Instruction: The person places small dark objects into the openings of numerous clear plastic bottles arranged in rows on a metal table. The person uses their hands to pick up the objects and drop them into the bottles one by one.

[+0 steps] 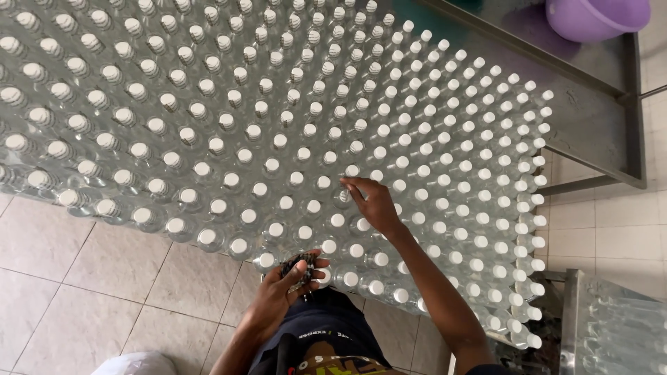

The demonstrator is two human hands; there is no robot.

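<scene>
Head view, bottles: I see clear plastic bottles with white caps (278,139) packed upright in tight rows on the grey metal worktop (590,118), so every cap faces up within reach.
Right hand (375,205): fingers spread, tips resting on a cap mid-field.
Left hand (288,285): fingers curled around a bunch of small dark pieces (300,267), kept at the near edge as a ready supply, I judge.
Far corner: purple plastic basin (597,17), set aside.

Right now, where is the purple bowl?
In the head view, the purple bowl sits at the top right on the metal table, beyond the capped bottles.
</scene>
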